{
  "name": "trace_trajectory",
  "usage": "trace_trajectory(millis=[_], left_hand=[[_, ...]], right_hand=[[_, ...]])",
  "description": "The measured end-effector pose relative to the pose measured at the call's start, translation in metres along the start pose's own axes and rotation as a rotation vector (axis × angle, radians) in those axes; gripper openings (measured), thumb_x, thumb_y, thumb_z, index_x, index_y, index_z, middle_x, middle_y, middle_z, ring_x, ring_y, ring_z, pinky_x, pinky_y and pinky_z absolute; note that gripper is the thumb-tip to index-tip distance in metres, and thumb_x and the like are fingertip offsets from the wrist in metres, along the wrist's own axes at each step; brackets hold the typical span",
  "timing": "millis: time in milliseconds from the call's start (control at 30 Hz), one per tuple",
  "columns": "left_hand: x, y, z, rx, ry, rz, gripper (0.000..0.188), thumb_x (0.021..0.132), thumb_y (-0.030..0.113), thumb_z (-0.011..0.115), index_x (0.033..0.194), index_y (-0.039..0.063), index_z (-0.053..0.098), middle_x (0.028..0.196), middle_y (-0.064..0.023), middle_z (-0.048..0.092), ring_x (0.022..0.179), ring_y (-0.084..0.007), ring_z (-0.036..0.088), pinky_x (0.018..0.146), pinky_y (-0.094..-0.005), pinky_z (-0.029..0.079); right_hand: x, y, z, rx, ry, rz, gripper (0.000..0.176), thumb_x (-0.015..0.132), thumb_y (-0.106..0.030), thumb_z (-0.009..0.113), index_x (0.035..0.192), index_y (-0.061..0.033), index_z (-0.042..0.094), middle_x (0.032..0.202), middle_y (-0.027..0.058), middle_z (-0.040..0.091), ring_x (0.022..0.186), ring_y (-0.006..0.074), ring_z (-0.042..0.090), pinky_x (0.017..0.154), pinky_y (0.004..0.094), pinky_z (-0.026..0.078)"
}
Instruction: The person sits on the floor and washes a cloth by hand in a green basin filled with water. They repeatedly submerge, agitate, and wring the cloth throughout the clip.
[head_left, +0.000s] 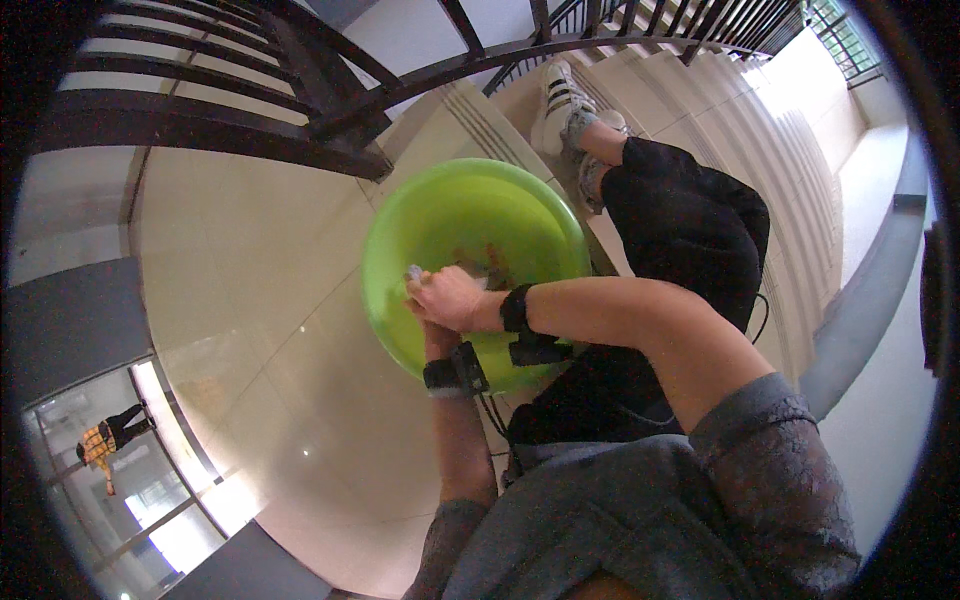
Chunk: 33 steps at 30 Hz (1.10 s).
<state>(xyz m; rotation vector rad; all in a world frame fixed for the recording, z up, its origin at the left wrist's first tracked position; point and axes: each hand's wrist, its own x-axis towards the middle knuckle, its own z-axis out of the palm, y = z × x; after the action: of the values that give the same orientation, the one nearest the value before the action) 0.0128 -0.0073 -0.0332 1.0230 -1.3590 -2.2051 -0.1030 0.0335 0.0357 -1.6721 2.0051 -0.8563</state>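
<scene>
Both of my hands are pressed together over the left side of a light-green plastic basin (480, 174). My right hand (450, 296) is curled into a fist on top. A small, pale, crumpled, cloth-like item (415, 271) pokes out at its knuckles. Beneath it, my left hand (437, 328) is mostly covered, and its fingers are hidden. Inside the basin, past my right wrist, lies something reddish-brown and white (495, 262), too blurred to name. Each wrist wears a black strap; a small black device (471, 367) sits on the left one.
The basin stands on a beige tiled landing (247, 315) beside my black-trousered legs (682, 217). Stairs (765, 150) lie to the right. A dark railing (210, 124) crosses the upper left, close to the basin. Far left, a person in a yellow checked top (99, 442) stands beyond a doorway.
</scene>
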Motion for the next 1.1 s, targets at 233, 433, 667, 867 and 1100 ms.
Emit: trace_trajectory(millis=[233, 433, 667, 867, 1100], left_hand=[[0.001, 0.035, 0.039, -0.135, 0.046, -0.110, 0.046, 0.090, 0.037, 0.033, 0.120, 0.003, 0.037, 0.110, -0.0076, 0.046, 0.094, -0.0184, 0.048, 0.078, -0.0294, 0.042], [0.008, 0.030, 0.016, 0.190, 0.246, -0.120, 0.031, 0.083, 0.013, 0.050, 0.110, 0.001, 0.041, 0.105, -0.0097, 0.048, 0.091, -0.0199, 0.050, 0.075, -0.0310, 0.044], [0.004, 0.013, 0.012, -0.170, 0.154, -0.070, 0.033, 0.082, 0.015, 0.052, 0.111, 0.003, 0.041, 0.106, -0.0084, 0.047, 0.094, -0.0204, 0.048, 0.080, -0.0338, 0.042], [-0.004, 0.020, 0.013, -0.381, -0.032, -0.035, 0.037, 0.087, 0.033, 0.043, 0.111, 0.006, 0.042, 0.107, -0.0060, 0.048, 0.098, -0.0193, 0.047, 0.085, -0.0344, 0.039], [0.007, 0.023, 0.036, -0.277, -0.088, -0.124, 0.044, 0.088, 0.040, 0.036, 0.117, 0.007, 0.040, 0.111, -0.0034, 0.046, 0.100, -0.0177, 0.045, 0.086, -0.0332, 0.039]], right_hand=[[0.016, 0.068, -0.025, -0.125, 0.073, 0.166, 0.018, 0.074, -0.018, 0.049, 0.080, -0.0039, 0.058, 0.074, 0.0146, 0.056, 0.067, 0.0291, 0.056, 0.056, 0.0358, 0.046], [0.000, 0.096, 0.009, -0.129, 0.004, 0.055, 0.029, 0.075, -0.015, 0.047, 0.099, 0.0000, 0.051, 0.087, 0.0124, 0.054, 0.083, 0.0315, 0.052, 0.075, 0.0386, 0.043], [0.028, 0.085, 0.022, -0.030, 0.223, 0.386, 0.027, 0.067, -0.017, 0.054, 0.091, -0.0050, 0.053, 0.083, 0.0150, 0.055, 0.073, 0.0297, 0.055, 0.061, 0.0388, 0.046], [-0.003, -0.020, -0.002, 0.083, 0.089, 0.182, 0.018, 0.072, -0.024, 0.052, 0.078, -0.0077, 0.057, 0.070, 0.0143, 0.059, 0.064, 0.0308, 0.058, 0.056, 0.0395, 0.047], [0.018, 0.024, -0.017, 0.023, 0.185, 0.363, 0.024, 0.075, -0.025, 0.048, 0.064, -0.0061, 0.057, 0.058, 0.0145, 0.056, 0.058, 0.0310, 0.057, 0.051, 0.0407, 0.046]])
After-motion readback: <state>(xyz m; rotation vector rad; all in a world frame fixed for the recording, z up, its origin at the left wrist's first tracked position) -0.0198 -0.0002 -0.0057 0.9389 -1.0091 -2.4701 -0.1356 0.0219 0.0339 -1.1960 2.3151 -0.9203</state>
